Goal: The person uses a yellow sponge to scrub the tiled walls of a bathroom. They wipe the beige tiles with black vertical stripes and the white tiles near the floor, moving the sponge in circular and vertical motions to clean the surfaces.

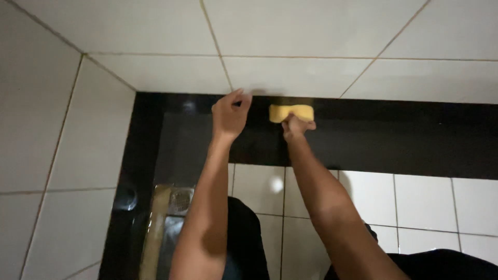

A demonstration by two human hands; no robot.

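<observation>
Dark clothing (244, 233), nearest the camera: lying at the bottom edge under both forearms; detail is hidden in shadow.

Floor drain (180, 199), metal, grated: sitting low on the left, set in the wet dark floor (129, 228) beside a pale strip whose kind I cannot tell.

White floor tiles (415, 207): running across the right, beyond the forearms.

Left hand (231, 115): reaching up to the wall, fingers half curled, grasping nothing; fingertips are resting at the top edge of the black tile band (394, 135), just left of the sponge.

Right hand (296, 127): clenching the yellow sponge (291, 112) from below, fingers closing over its lower edge and pressing it flat against the band.

Yellow sponge: lying against the wall at the seam where the black band is meeting the white wall tiles (311, 41), directly above the right hand and just beside the left, not touching it.

Step in hand, as a judgement: wiping along the black band near its upper edge. Any following stroke is calling for steady pressure into the wall and a sideways slide that keeps the sponge flat, the free hand bracing clear of its path.

White wall tiles, farthest: rising above the band, with brownish grout lines.
</observation>
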